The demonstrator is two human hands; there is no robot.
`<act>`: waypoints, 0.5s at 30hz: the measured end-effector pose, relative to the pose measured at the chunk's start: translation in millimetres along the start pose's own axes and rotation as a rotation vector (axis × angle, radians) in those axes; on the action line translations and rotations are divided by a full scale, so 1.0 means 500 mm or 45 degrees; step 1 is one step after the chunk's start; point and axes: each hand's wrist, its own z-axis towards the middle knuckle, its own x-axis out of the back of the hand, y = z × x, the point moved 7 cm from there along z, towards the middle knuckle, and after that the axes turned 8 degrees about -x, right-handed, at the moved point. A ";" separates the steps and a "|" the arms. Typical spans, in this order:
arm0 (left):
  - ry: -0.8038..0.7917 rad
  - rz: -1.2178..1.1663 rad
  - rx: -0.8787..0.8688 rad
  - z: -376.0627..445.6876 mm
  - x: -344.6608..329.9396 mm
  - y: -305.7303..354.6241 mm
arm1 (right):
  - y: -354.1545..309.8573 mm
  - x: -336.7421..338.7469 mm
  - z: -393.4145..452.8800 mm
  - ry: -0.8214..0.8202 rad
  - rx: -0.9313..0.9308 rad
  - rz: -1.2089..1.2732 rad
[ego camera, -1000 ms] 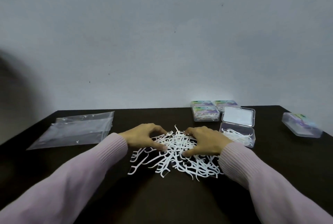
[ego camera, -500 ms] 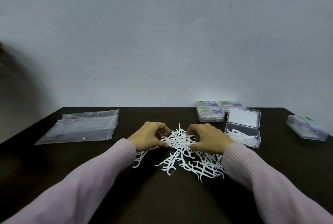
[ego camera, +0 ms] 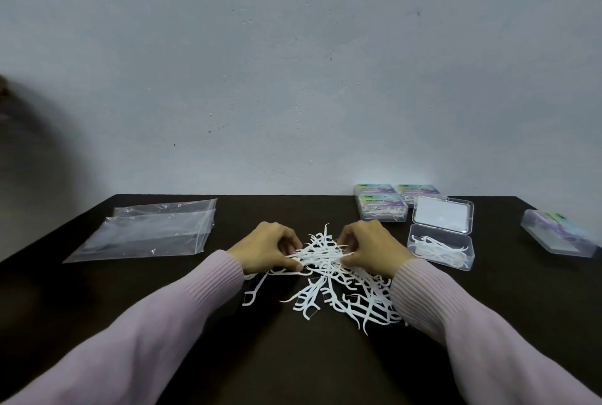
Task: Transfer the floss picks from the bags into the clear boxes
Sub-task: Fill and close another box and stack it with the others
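**Both hands gathering a bundle of floss picks beside the open box**

The person is working over a loose heap of white floss picks [ego camera: 329, 277] lying on the dark bench [ego camera: 293, 365], directly in front of them. The left hand [ego camera: 265, 250] and the right hand [ego camera: 371, 250] are facing each other across the top of the heap, fingers curled inward, and together they are pinching a small bundle of picks between them. The bundle is lying roughly level from hand to hand, which suggests the person is lining the picks up side by side so they will sit flat in a box, not tangled.

The open clear box [ego camera: 441, 251] is sitting just to the right of the right hand, its lid [ego camera: 443, 219] folded back toward the wall, with some picks already lying in it. Keeping it that near is probably sparing the right hand a long carry. It looks only partly filled, so the step in hand is likely another load for this same box.

Behind it, closed boxes [ego camera: 382, 206] with coloured labels are standing in a cluster against the wall, and another closed box [ego camera: 558, 233] is lying well apart at the far right; these seem to be finished ones set out of the way. The empty-looking plastic bags [ego camera: 146, 232] are lying flat at the left, clear of the work.

Many picks are remaining on the bench, so the task appears well short of done.
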 end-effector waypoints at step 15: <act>0.177 -0.244 0.090 0.006 0.022 0.016 | 0.072 0.053 -0.002 0.026 -0.092 0.434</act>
